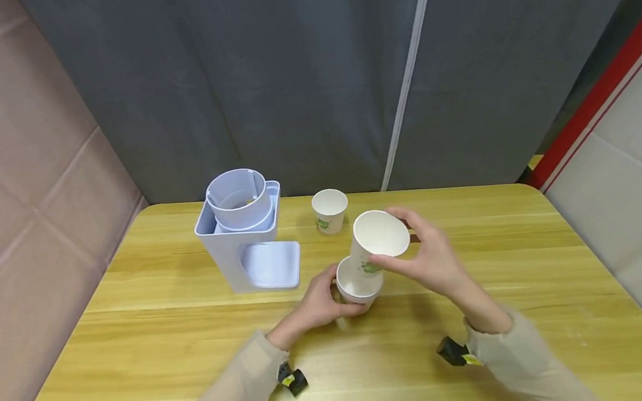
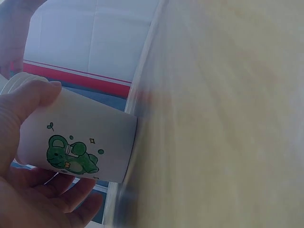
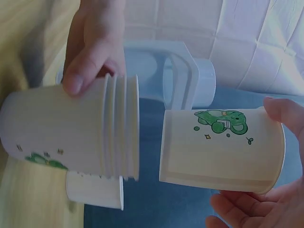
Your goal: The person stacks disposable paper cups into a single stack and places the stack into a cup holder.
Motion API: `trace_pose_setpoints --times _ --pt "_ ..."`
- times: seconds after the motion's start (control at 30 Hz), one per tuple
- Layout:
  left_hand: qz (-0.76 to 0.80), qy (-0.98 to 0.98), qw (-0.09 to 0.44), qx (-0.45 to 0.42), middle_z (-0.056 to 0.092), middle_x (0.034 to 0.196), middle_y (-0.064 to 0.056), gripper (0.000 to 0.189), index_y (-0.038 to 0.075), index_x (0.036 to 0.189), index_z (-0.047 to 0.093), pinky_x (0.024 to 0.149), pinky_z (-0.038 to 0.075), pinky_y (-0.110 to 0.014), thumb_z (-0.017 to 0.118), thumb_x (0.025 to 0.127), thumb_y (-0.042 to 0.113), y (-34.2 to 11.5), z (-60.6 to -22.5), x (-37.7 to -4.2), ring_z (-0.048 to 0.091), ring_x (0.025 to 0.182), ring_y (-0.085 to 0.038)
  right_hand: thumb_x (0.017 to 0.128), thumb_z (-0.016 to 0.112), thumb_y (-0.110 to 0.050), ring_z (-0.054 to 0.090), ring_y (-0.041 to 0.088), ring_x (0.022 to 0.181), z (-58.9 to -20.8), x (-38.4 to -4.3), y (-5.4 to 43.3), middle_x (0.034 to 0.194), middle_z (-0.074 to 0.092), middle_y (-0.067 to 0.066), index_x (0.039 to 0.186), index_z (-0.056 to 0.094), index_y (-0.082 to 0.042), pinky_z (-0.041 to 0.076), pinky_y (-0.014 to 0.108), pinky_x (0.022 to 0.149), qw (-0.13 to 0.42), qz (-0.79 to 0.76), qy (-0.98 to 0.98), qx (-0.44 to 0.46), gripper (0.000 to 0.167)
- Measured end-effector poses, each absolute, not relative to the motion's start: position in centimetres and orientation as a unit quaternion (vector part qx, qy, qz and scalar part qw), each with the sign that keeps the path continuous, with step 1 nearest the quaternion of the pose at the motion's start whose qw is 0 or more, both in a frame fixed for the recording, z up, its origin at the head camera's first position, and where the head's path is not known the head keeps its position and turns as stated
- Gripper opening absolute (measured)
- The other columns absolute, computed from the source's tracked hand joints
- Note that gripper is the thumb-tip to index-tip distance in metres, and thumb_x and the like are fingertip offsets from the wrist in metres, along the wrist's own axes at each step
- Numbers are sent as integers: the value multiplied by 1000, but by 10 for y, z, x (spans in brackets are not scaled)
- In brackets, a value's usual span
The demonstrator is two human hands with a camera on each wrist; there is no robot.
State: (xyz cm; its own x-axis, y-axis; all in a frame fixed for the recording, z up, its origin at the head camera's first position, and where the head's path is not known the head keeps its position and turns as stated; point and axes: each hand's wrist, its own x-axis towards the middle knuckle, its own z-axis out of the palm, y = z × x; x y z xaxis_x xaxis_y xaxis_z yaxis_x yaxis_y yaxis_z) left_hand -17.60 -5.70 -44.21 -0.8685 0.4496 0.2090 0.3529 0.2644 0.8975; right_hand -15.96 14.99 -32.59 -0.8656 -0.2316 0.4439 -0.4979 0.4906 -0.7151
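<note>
My left hand (image 1: 319, 301) grips a nested stack of white paper cups (image 1: 357, 295), with several rims stacked together in the right wrist view. In the left wrist view, the base of this stack (image 2: 95, 123) is close to the wooden tabletop, and a green cartoon animal is printed on its side. My right hand (image 1: 434, 260) holds a single matching paper cup (image 3: 221, 152) near its rim, mouth up. That cup is raised over the stack; a gap shows between its base and the top rim in the right wrist view.
Another paper cup (image 1: 330, 215) stands upright behind the stack, near the table's back edge. To the left is a light blue plastic holder (image 1: 219, 254) with a round cylinder (image 1: 240, 211) in its top and a flat tray (image 1: 274, 265) at its side. A dark curtain (image 1: 288, 89) hangs behind the table.
</note>
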Motion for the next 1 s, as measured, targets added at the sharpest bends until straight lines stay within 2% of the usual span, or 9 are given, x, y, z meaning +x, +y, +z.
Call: trace_pose_setpoints --times 0.23,0.83,1.0 --pt "550 795 52 252 61 116 -13 68 -1 125 51 91 46 -36 84 66 11 -57 -440 -175 57 107 -25 64 86 -13 55 18 99 -331 -157 140 111 62 9 124 52 0 48 40 80 117 465 -847 228 71" --pt "544 797 47 259 58 119 -13 69 -1 126 50 93 46 -38 83 67 12 -58 -442 -176 55 110 -27 64 86 -20 56 20 104 -352 -156 133 118 60 7 126 52 -1 49 39 79 92 452 -857 230 74" --pt "549 794 56 257 57 120 -19 66 -7 125 49 93 45 -43 81 68 4 -57 -416 -164 54 111 -32 65 86 -20 56 22 103 -359 -157 133 118 60 9 126 52 0 49 40 79 86 450 -857 235 72"
